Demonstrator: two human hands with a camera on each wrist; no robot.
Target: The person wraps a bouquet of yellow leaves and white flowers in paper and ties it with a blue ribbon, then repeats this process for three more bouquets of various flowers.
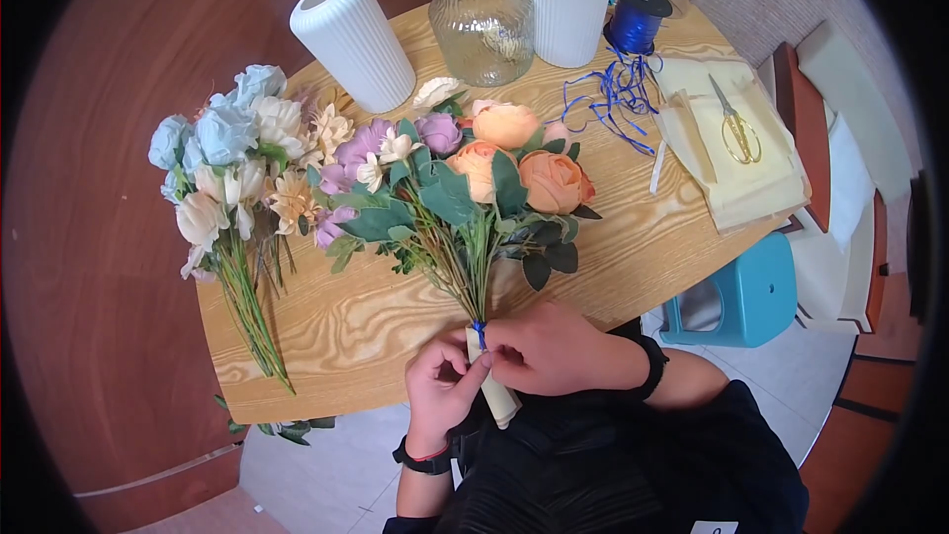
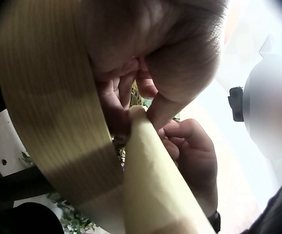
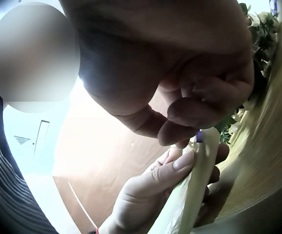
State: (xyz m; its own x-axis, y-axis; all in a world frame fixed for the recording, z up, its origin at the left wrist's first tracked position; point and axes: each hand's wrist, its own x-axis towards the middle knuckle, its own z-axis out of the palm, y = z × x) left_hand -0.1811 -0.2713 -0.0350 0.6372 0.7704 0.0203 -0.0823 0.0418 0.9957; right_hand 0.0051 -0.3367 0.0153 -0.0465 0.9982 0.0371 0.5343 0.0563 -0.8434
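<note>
A bouquet of orange, purple and cream artificial flowers (image 1: 494, 163) extends over the table edge, its stems gathered toward my body. Pale yellow paper (image 1: 499, 401) is wrapped round the stem ends, with blue ribbon (image 1: 480, 334) at its top. My left hand (image 1: 440, 383) grips the paper-wrapped stems from the left, thumb lying along the paper in the right wrist view. From the other side my right hand (image 1: 559, 348), fingers curled, pinches at the ribbon by the paper's upper edge. Its fingertips partly hide the ribbon.
On the wooden table (image 1: 633, 272), a second bunch of blue and cream flowers (image 1: 232, 138) lies left. Behind stand white ribbed vases (image 1: 358, 44) and a glass vase (image 1: 481, 25). A blue ribbon spool (image 1: 638, 18) and scissors (image 1: 736, 124) on yellow paper (image 1: 761, 183) are right; a teal stool (image 1: 741, 292) stands below.
</note>
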